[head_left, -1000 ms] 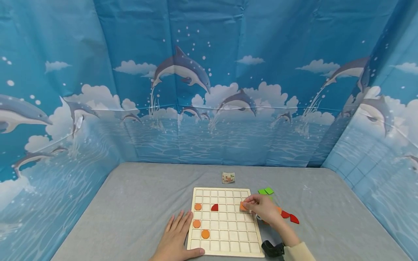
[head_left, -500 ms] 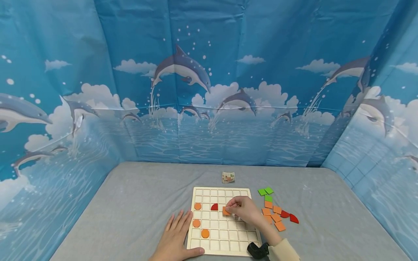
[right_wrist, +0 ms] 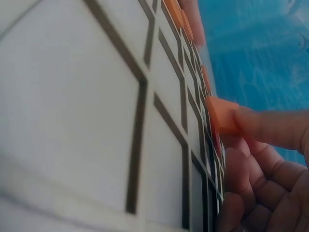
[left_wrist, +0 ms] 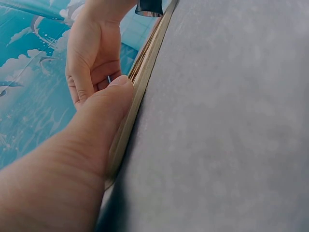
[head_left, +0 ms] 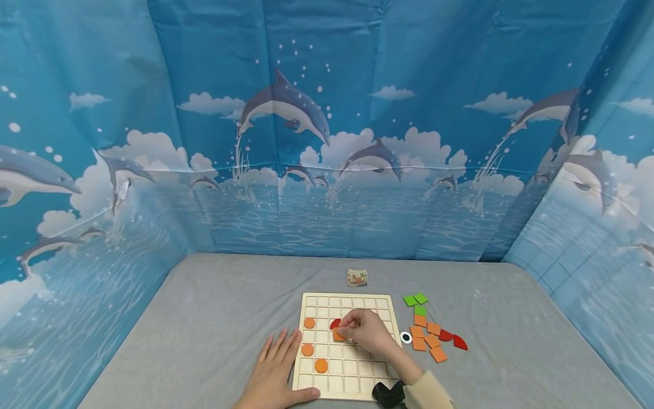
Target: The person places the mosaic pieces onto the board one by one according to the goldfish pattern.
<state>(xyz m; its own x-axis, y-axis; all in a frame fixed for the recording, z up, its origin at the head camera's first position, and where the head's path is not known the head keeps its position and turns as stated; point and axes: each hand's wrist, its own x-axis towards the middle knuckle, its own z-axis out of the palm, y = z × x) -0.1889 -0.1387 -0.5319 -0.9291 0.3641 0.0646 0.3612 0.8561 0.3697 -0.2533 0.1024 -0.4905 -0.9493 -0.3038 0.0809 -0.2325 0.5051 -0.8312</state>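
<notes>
My right hand pinches an orange square tile between thumb and fingers, just below a red quarter-circle tile on the wooden grid board. In the right wrist view the orange tile stands at a tilt close to the board's grid lines. My left hand lies with its fingers spread at the board's left edge, its thumb on the lower left rim. Several orange round tiles sit in cells on the left side of the board.
Right of the board lie several loose orange square tiles, several green tiles, two red quarter-circles and a black-and-white ring piece. A small patterned card lies behind the board on the grey cloth.
My right hand has carried the orange square tile leftward across the board, from its right edge to below the red quarter-circle. The left hand has stayed in place.
</notes>
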